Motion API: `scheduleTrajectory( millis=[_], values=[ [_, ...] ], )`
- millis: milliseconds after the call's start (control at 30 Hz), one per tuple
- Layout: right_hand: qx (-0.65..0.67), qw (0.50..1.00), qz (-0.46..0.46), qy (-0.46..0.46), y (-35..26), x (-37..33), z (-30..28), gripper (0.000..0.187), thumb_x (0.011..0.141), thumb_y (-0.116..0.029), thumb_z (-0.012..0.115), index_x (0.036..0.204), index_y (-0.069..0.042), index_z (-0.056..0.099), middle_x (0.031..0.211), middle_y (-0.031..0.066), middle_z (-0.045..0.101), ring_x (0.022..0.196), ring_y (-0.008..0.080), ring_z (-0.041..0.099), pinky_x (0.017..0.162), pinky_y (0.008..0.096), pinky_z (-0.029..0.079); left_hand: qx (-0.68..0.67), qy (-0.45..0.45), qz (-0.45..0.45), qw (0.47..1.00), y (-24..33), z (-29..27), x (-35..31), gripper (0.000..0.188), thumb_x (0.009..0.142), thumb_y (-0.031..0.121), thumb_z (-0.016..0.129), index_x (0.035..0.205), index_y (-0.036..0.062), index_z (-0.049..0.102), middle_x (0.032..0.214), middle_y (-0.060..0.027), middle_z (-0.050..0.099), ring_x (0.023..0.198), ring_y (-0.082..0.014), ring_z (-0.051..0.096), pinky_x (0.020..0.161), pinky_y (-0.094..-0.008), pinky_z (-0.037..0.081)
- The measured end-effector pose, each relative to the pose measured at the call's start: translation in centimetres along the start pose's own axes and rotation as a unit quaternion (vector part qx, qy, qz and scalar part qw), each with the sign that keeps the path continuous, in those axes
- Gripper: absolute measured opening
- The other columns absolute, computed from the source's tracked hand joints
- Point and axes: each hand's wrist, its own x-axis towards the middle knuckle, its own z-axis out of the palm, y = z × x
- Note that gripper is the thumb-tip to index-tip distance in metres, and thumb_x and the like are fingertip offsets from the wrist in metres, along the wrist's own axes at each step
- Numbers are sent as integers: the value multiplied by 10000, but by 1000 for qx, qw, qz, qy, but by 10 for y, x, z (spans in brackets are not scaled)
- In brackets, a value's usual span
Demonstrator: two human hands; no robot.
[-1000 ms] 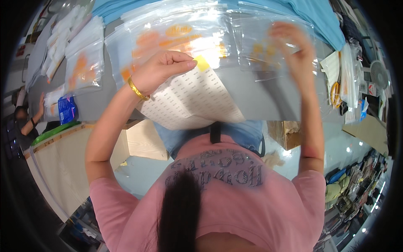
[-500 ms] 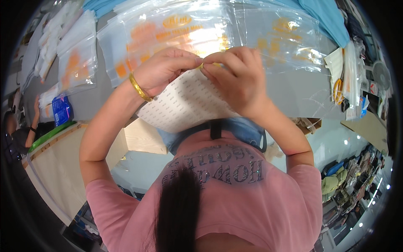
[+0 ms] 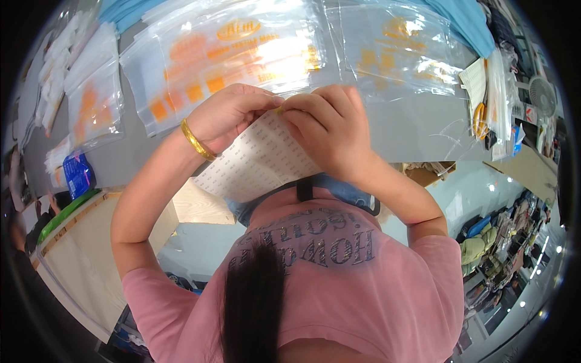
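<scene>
A white sheet (image 3: 254, 160) with rows of small grey print, like sticker backing paper, hangs from my fingers in front of my waist. My left hand (image 3: 233, 115), with a gold bracelet above it, pinches the sheet's top corner between thumb and forefinger. Close against it, my right hand (image 3: 333, 124) is closed on the same top edge, its fingers curled. A tiny yellow bit (image 3: 281, 110) shows between the fingertips; I cannot make out what it is. Just beyond my hands lie clear plastic bags (image 3: 242, 51) printed in orange, flat on the grey table (image 3: 417, 133).
More clear bags (image 3: 94, 97) lie at the left, near a blue packet (image 3: 78, 174). Yellow-handled scissors (image 3: 480, 121) lie at the right edge beside hanging clear plastic. Light blue cloth (image 3: 466, 24) sits at the far right. A wooden panel (image 3: 91, 248) stands below the table's left side.
Both hands, still pinching the sheet's top, are slightly lower and further left in view. The whole scene has shifted a little to the left. At the far left, another person has moved.
</scene>
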Motion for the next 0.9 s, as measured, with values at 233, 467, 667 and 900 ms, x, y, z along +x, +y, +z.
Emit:
scheduleTrajectory(
  millis=[233,467,667,900],
  values=[
    [11,999,12,-38,-8,3,-11,213,755,-75,745,969,-65,745,1046,15,712,917,212,619,796,357,484,25,2,-4,1000,-2,11,3,222,1025,148,628,1069,-25,759,962,-18,713,855,-95,595,819,-251,489],
    [250,929,270,-18,17,11,-53,172,811,-29,820,971,-55,762,1093,55,727,998,272,644,867,383,514,329,66,217,917,-10,14,13,288,1056,234,616,1047,-31,729,823,44,631,750,-53,508,675,-255,445],
    [95,986,117,-71,16,1,-20,207,756,-96,849,949,-73,780,1113,28,715,973,260,625,850,391,496,190,44,55,979,-7,9,18,295,1029,243,656,1050,-30,769,873,39,665,814,-41,546,717,-243,458],
    [58,993,83,-57,7,7,-12,196,721,-85,844,900,-81,764,1009,7,703,920,246,605,806,391,478,89,-11,-4,996,-1,7,20,289,1021,224,659,1054,-41,770,878,25,685,842,-39,580,763,-237,465]
  ],
)
